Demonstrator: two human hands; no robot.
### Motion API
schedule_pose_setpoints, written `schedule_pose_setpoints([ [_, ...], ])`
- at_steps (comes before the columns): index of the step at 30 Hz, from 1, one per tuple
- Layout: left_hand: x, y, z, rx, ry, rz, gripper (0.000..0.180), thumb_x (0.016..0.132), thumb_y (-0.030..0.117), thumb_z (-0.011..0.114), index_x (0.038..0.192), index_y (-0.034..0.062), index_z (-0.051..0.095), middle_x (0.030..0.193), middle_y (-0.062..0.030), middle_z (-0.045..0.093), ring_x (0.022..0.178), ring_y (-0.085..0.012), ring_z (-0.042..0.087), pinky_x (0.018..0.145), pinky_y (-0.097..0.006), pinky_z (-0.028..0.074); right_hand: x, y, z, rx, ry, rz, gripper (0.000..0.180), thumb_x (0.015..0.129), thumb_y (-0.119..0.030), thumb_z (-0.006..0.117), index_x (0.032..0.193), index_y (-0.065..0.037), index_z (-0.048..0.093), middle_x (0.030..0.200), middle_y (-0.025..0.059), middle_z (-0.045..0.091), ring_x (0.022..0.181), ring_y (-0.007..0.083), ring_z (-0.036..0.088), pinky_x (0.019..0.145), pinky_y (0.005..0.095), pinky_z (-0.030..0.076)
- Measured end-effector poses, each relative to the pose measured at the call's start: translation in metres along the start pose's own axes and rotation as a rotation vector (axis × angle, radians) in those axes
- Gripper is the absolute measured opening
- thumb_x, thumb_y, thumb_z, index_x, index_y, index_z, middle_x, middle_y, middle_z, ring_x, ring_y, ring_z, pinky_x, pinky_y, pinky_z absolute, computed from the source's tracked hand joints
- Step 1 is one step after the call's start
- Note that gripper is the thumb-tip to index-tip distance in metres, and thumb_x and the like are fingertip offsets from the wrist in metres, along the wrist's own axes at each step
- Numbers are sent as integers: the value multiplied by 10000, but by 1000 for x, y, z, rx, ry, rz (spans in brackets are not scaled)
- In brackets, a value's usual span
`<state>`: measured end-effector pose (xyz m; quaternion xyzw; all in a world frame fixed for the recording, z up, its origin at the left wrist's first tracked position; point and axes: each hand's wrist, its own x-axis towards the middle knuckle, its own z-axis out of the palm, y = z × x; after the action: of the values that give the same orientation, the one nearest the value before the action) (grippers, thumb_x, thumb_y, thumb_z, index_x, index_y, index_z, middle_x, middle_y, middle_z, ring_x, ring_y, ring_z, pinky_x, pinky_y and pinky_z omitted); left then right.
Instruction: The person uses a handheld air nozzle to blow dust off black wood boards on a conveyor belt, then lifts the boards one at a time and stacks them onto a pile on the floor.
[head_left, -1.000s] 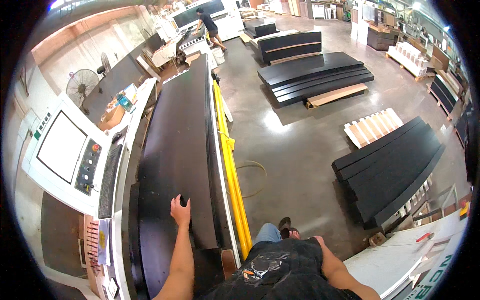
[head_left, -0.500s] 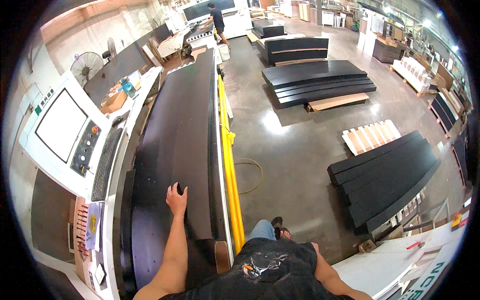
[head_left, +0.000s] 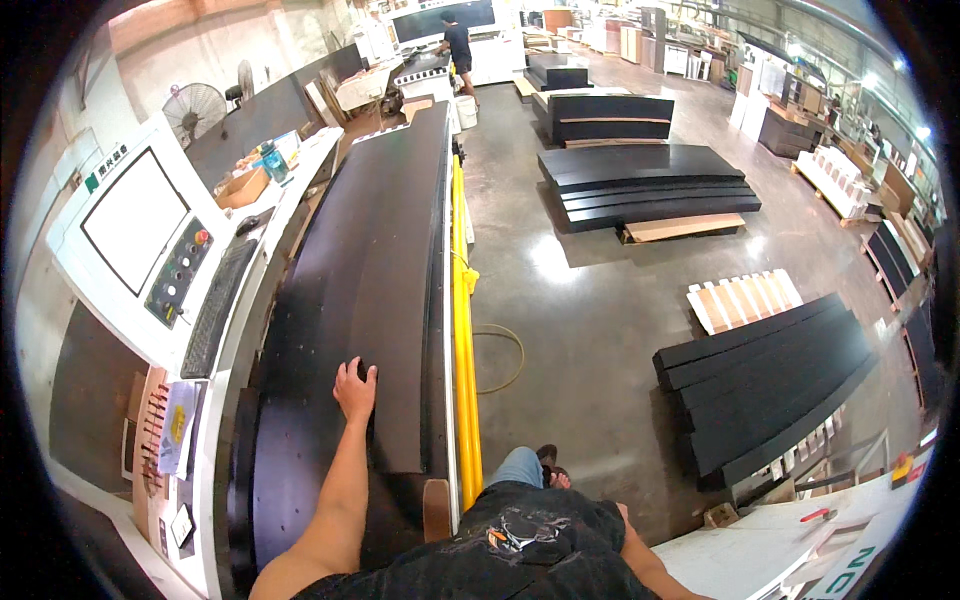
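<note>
1. You have bright, fairly even light, with ceiling lamps glowing at the far right.
2. Glare whitens a patch of floor to your right; the control screen at left looks blank white.
3. Left of your hand, the dark panel takes a purplish sheen.
4. Shadow edges the black board stack at right.
5. Your fisheye view bends straight edges toward its black rim; far details look soft.
</note>
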<state>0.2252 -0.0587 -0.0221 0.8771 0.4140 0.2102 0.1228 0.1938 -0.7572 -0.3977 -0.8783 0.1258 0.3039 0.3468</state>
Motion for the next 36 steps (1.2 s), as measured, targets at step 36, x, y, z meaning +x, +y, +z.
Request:
schedule_pose_setpoints([
  [36, 8, 1, 3, -9, 64, -21, 584, 940, 456, 758, 1410, 123, 665, 1494, -193, 595, 1411, -384, 530, 1175, -548, 400, 26, -4, 4, -235, -33, -94, 577, 966, -618, 624, 1021, -80, 824, 1021, 236, 788, 1065, 442, 745, 925, 522, 574],
])
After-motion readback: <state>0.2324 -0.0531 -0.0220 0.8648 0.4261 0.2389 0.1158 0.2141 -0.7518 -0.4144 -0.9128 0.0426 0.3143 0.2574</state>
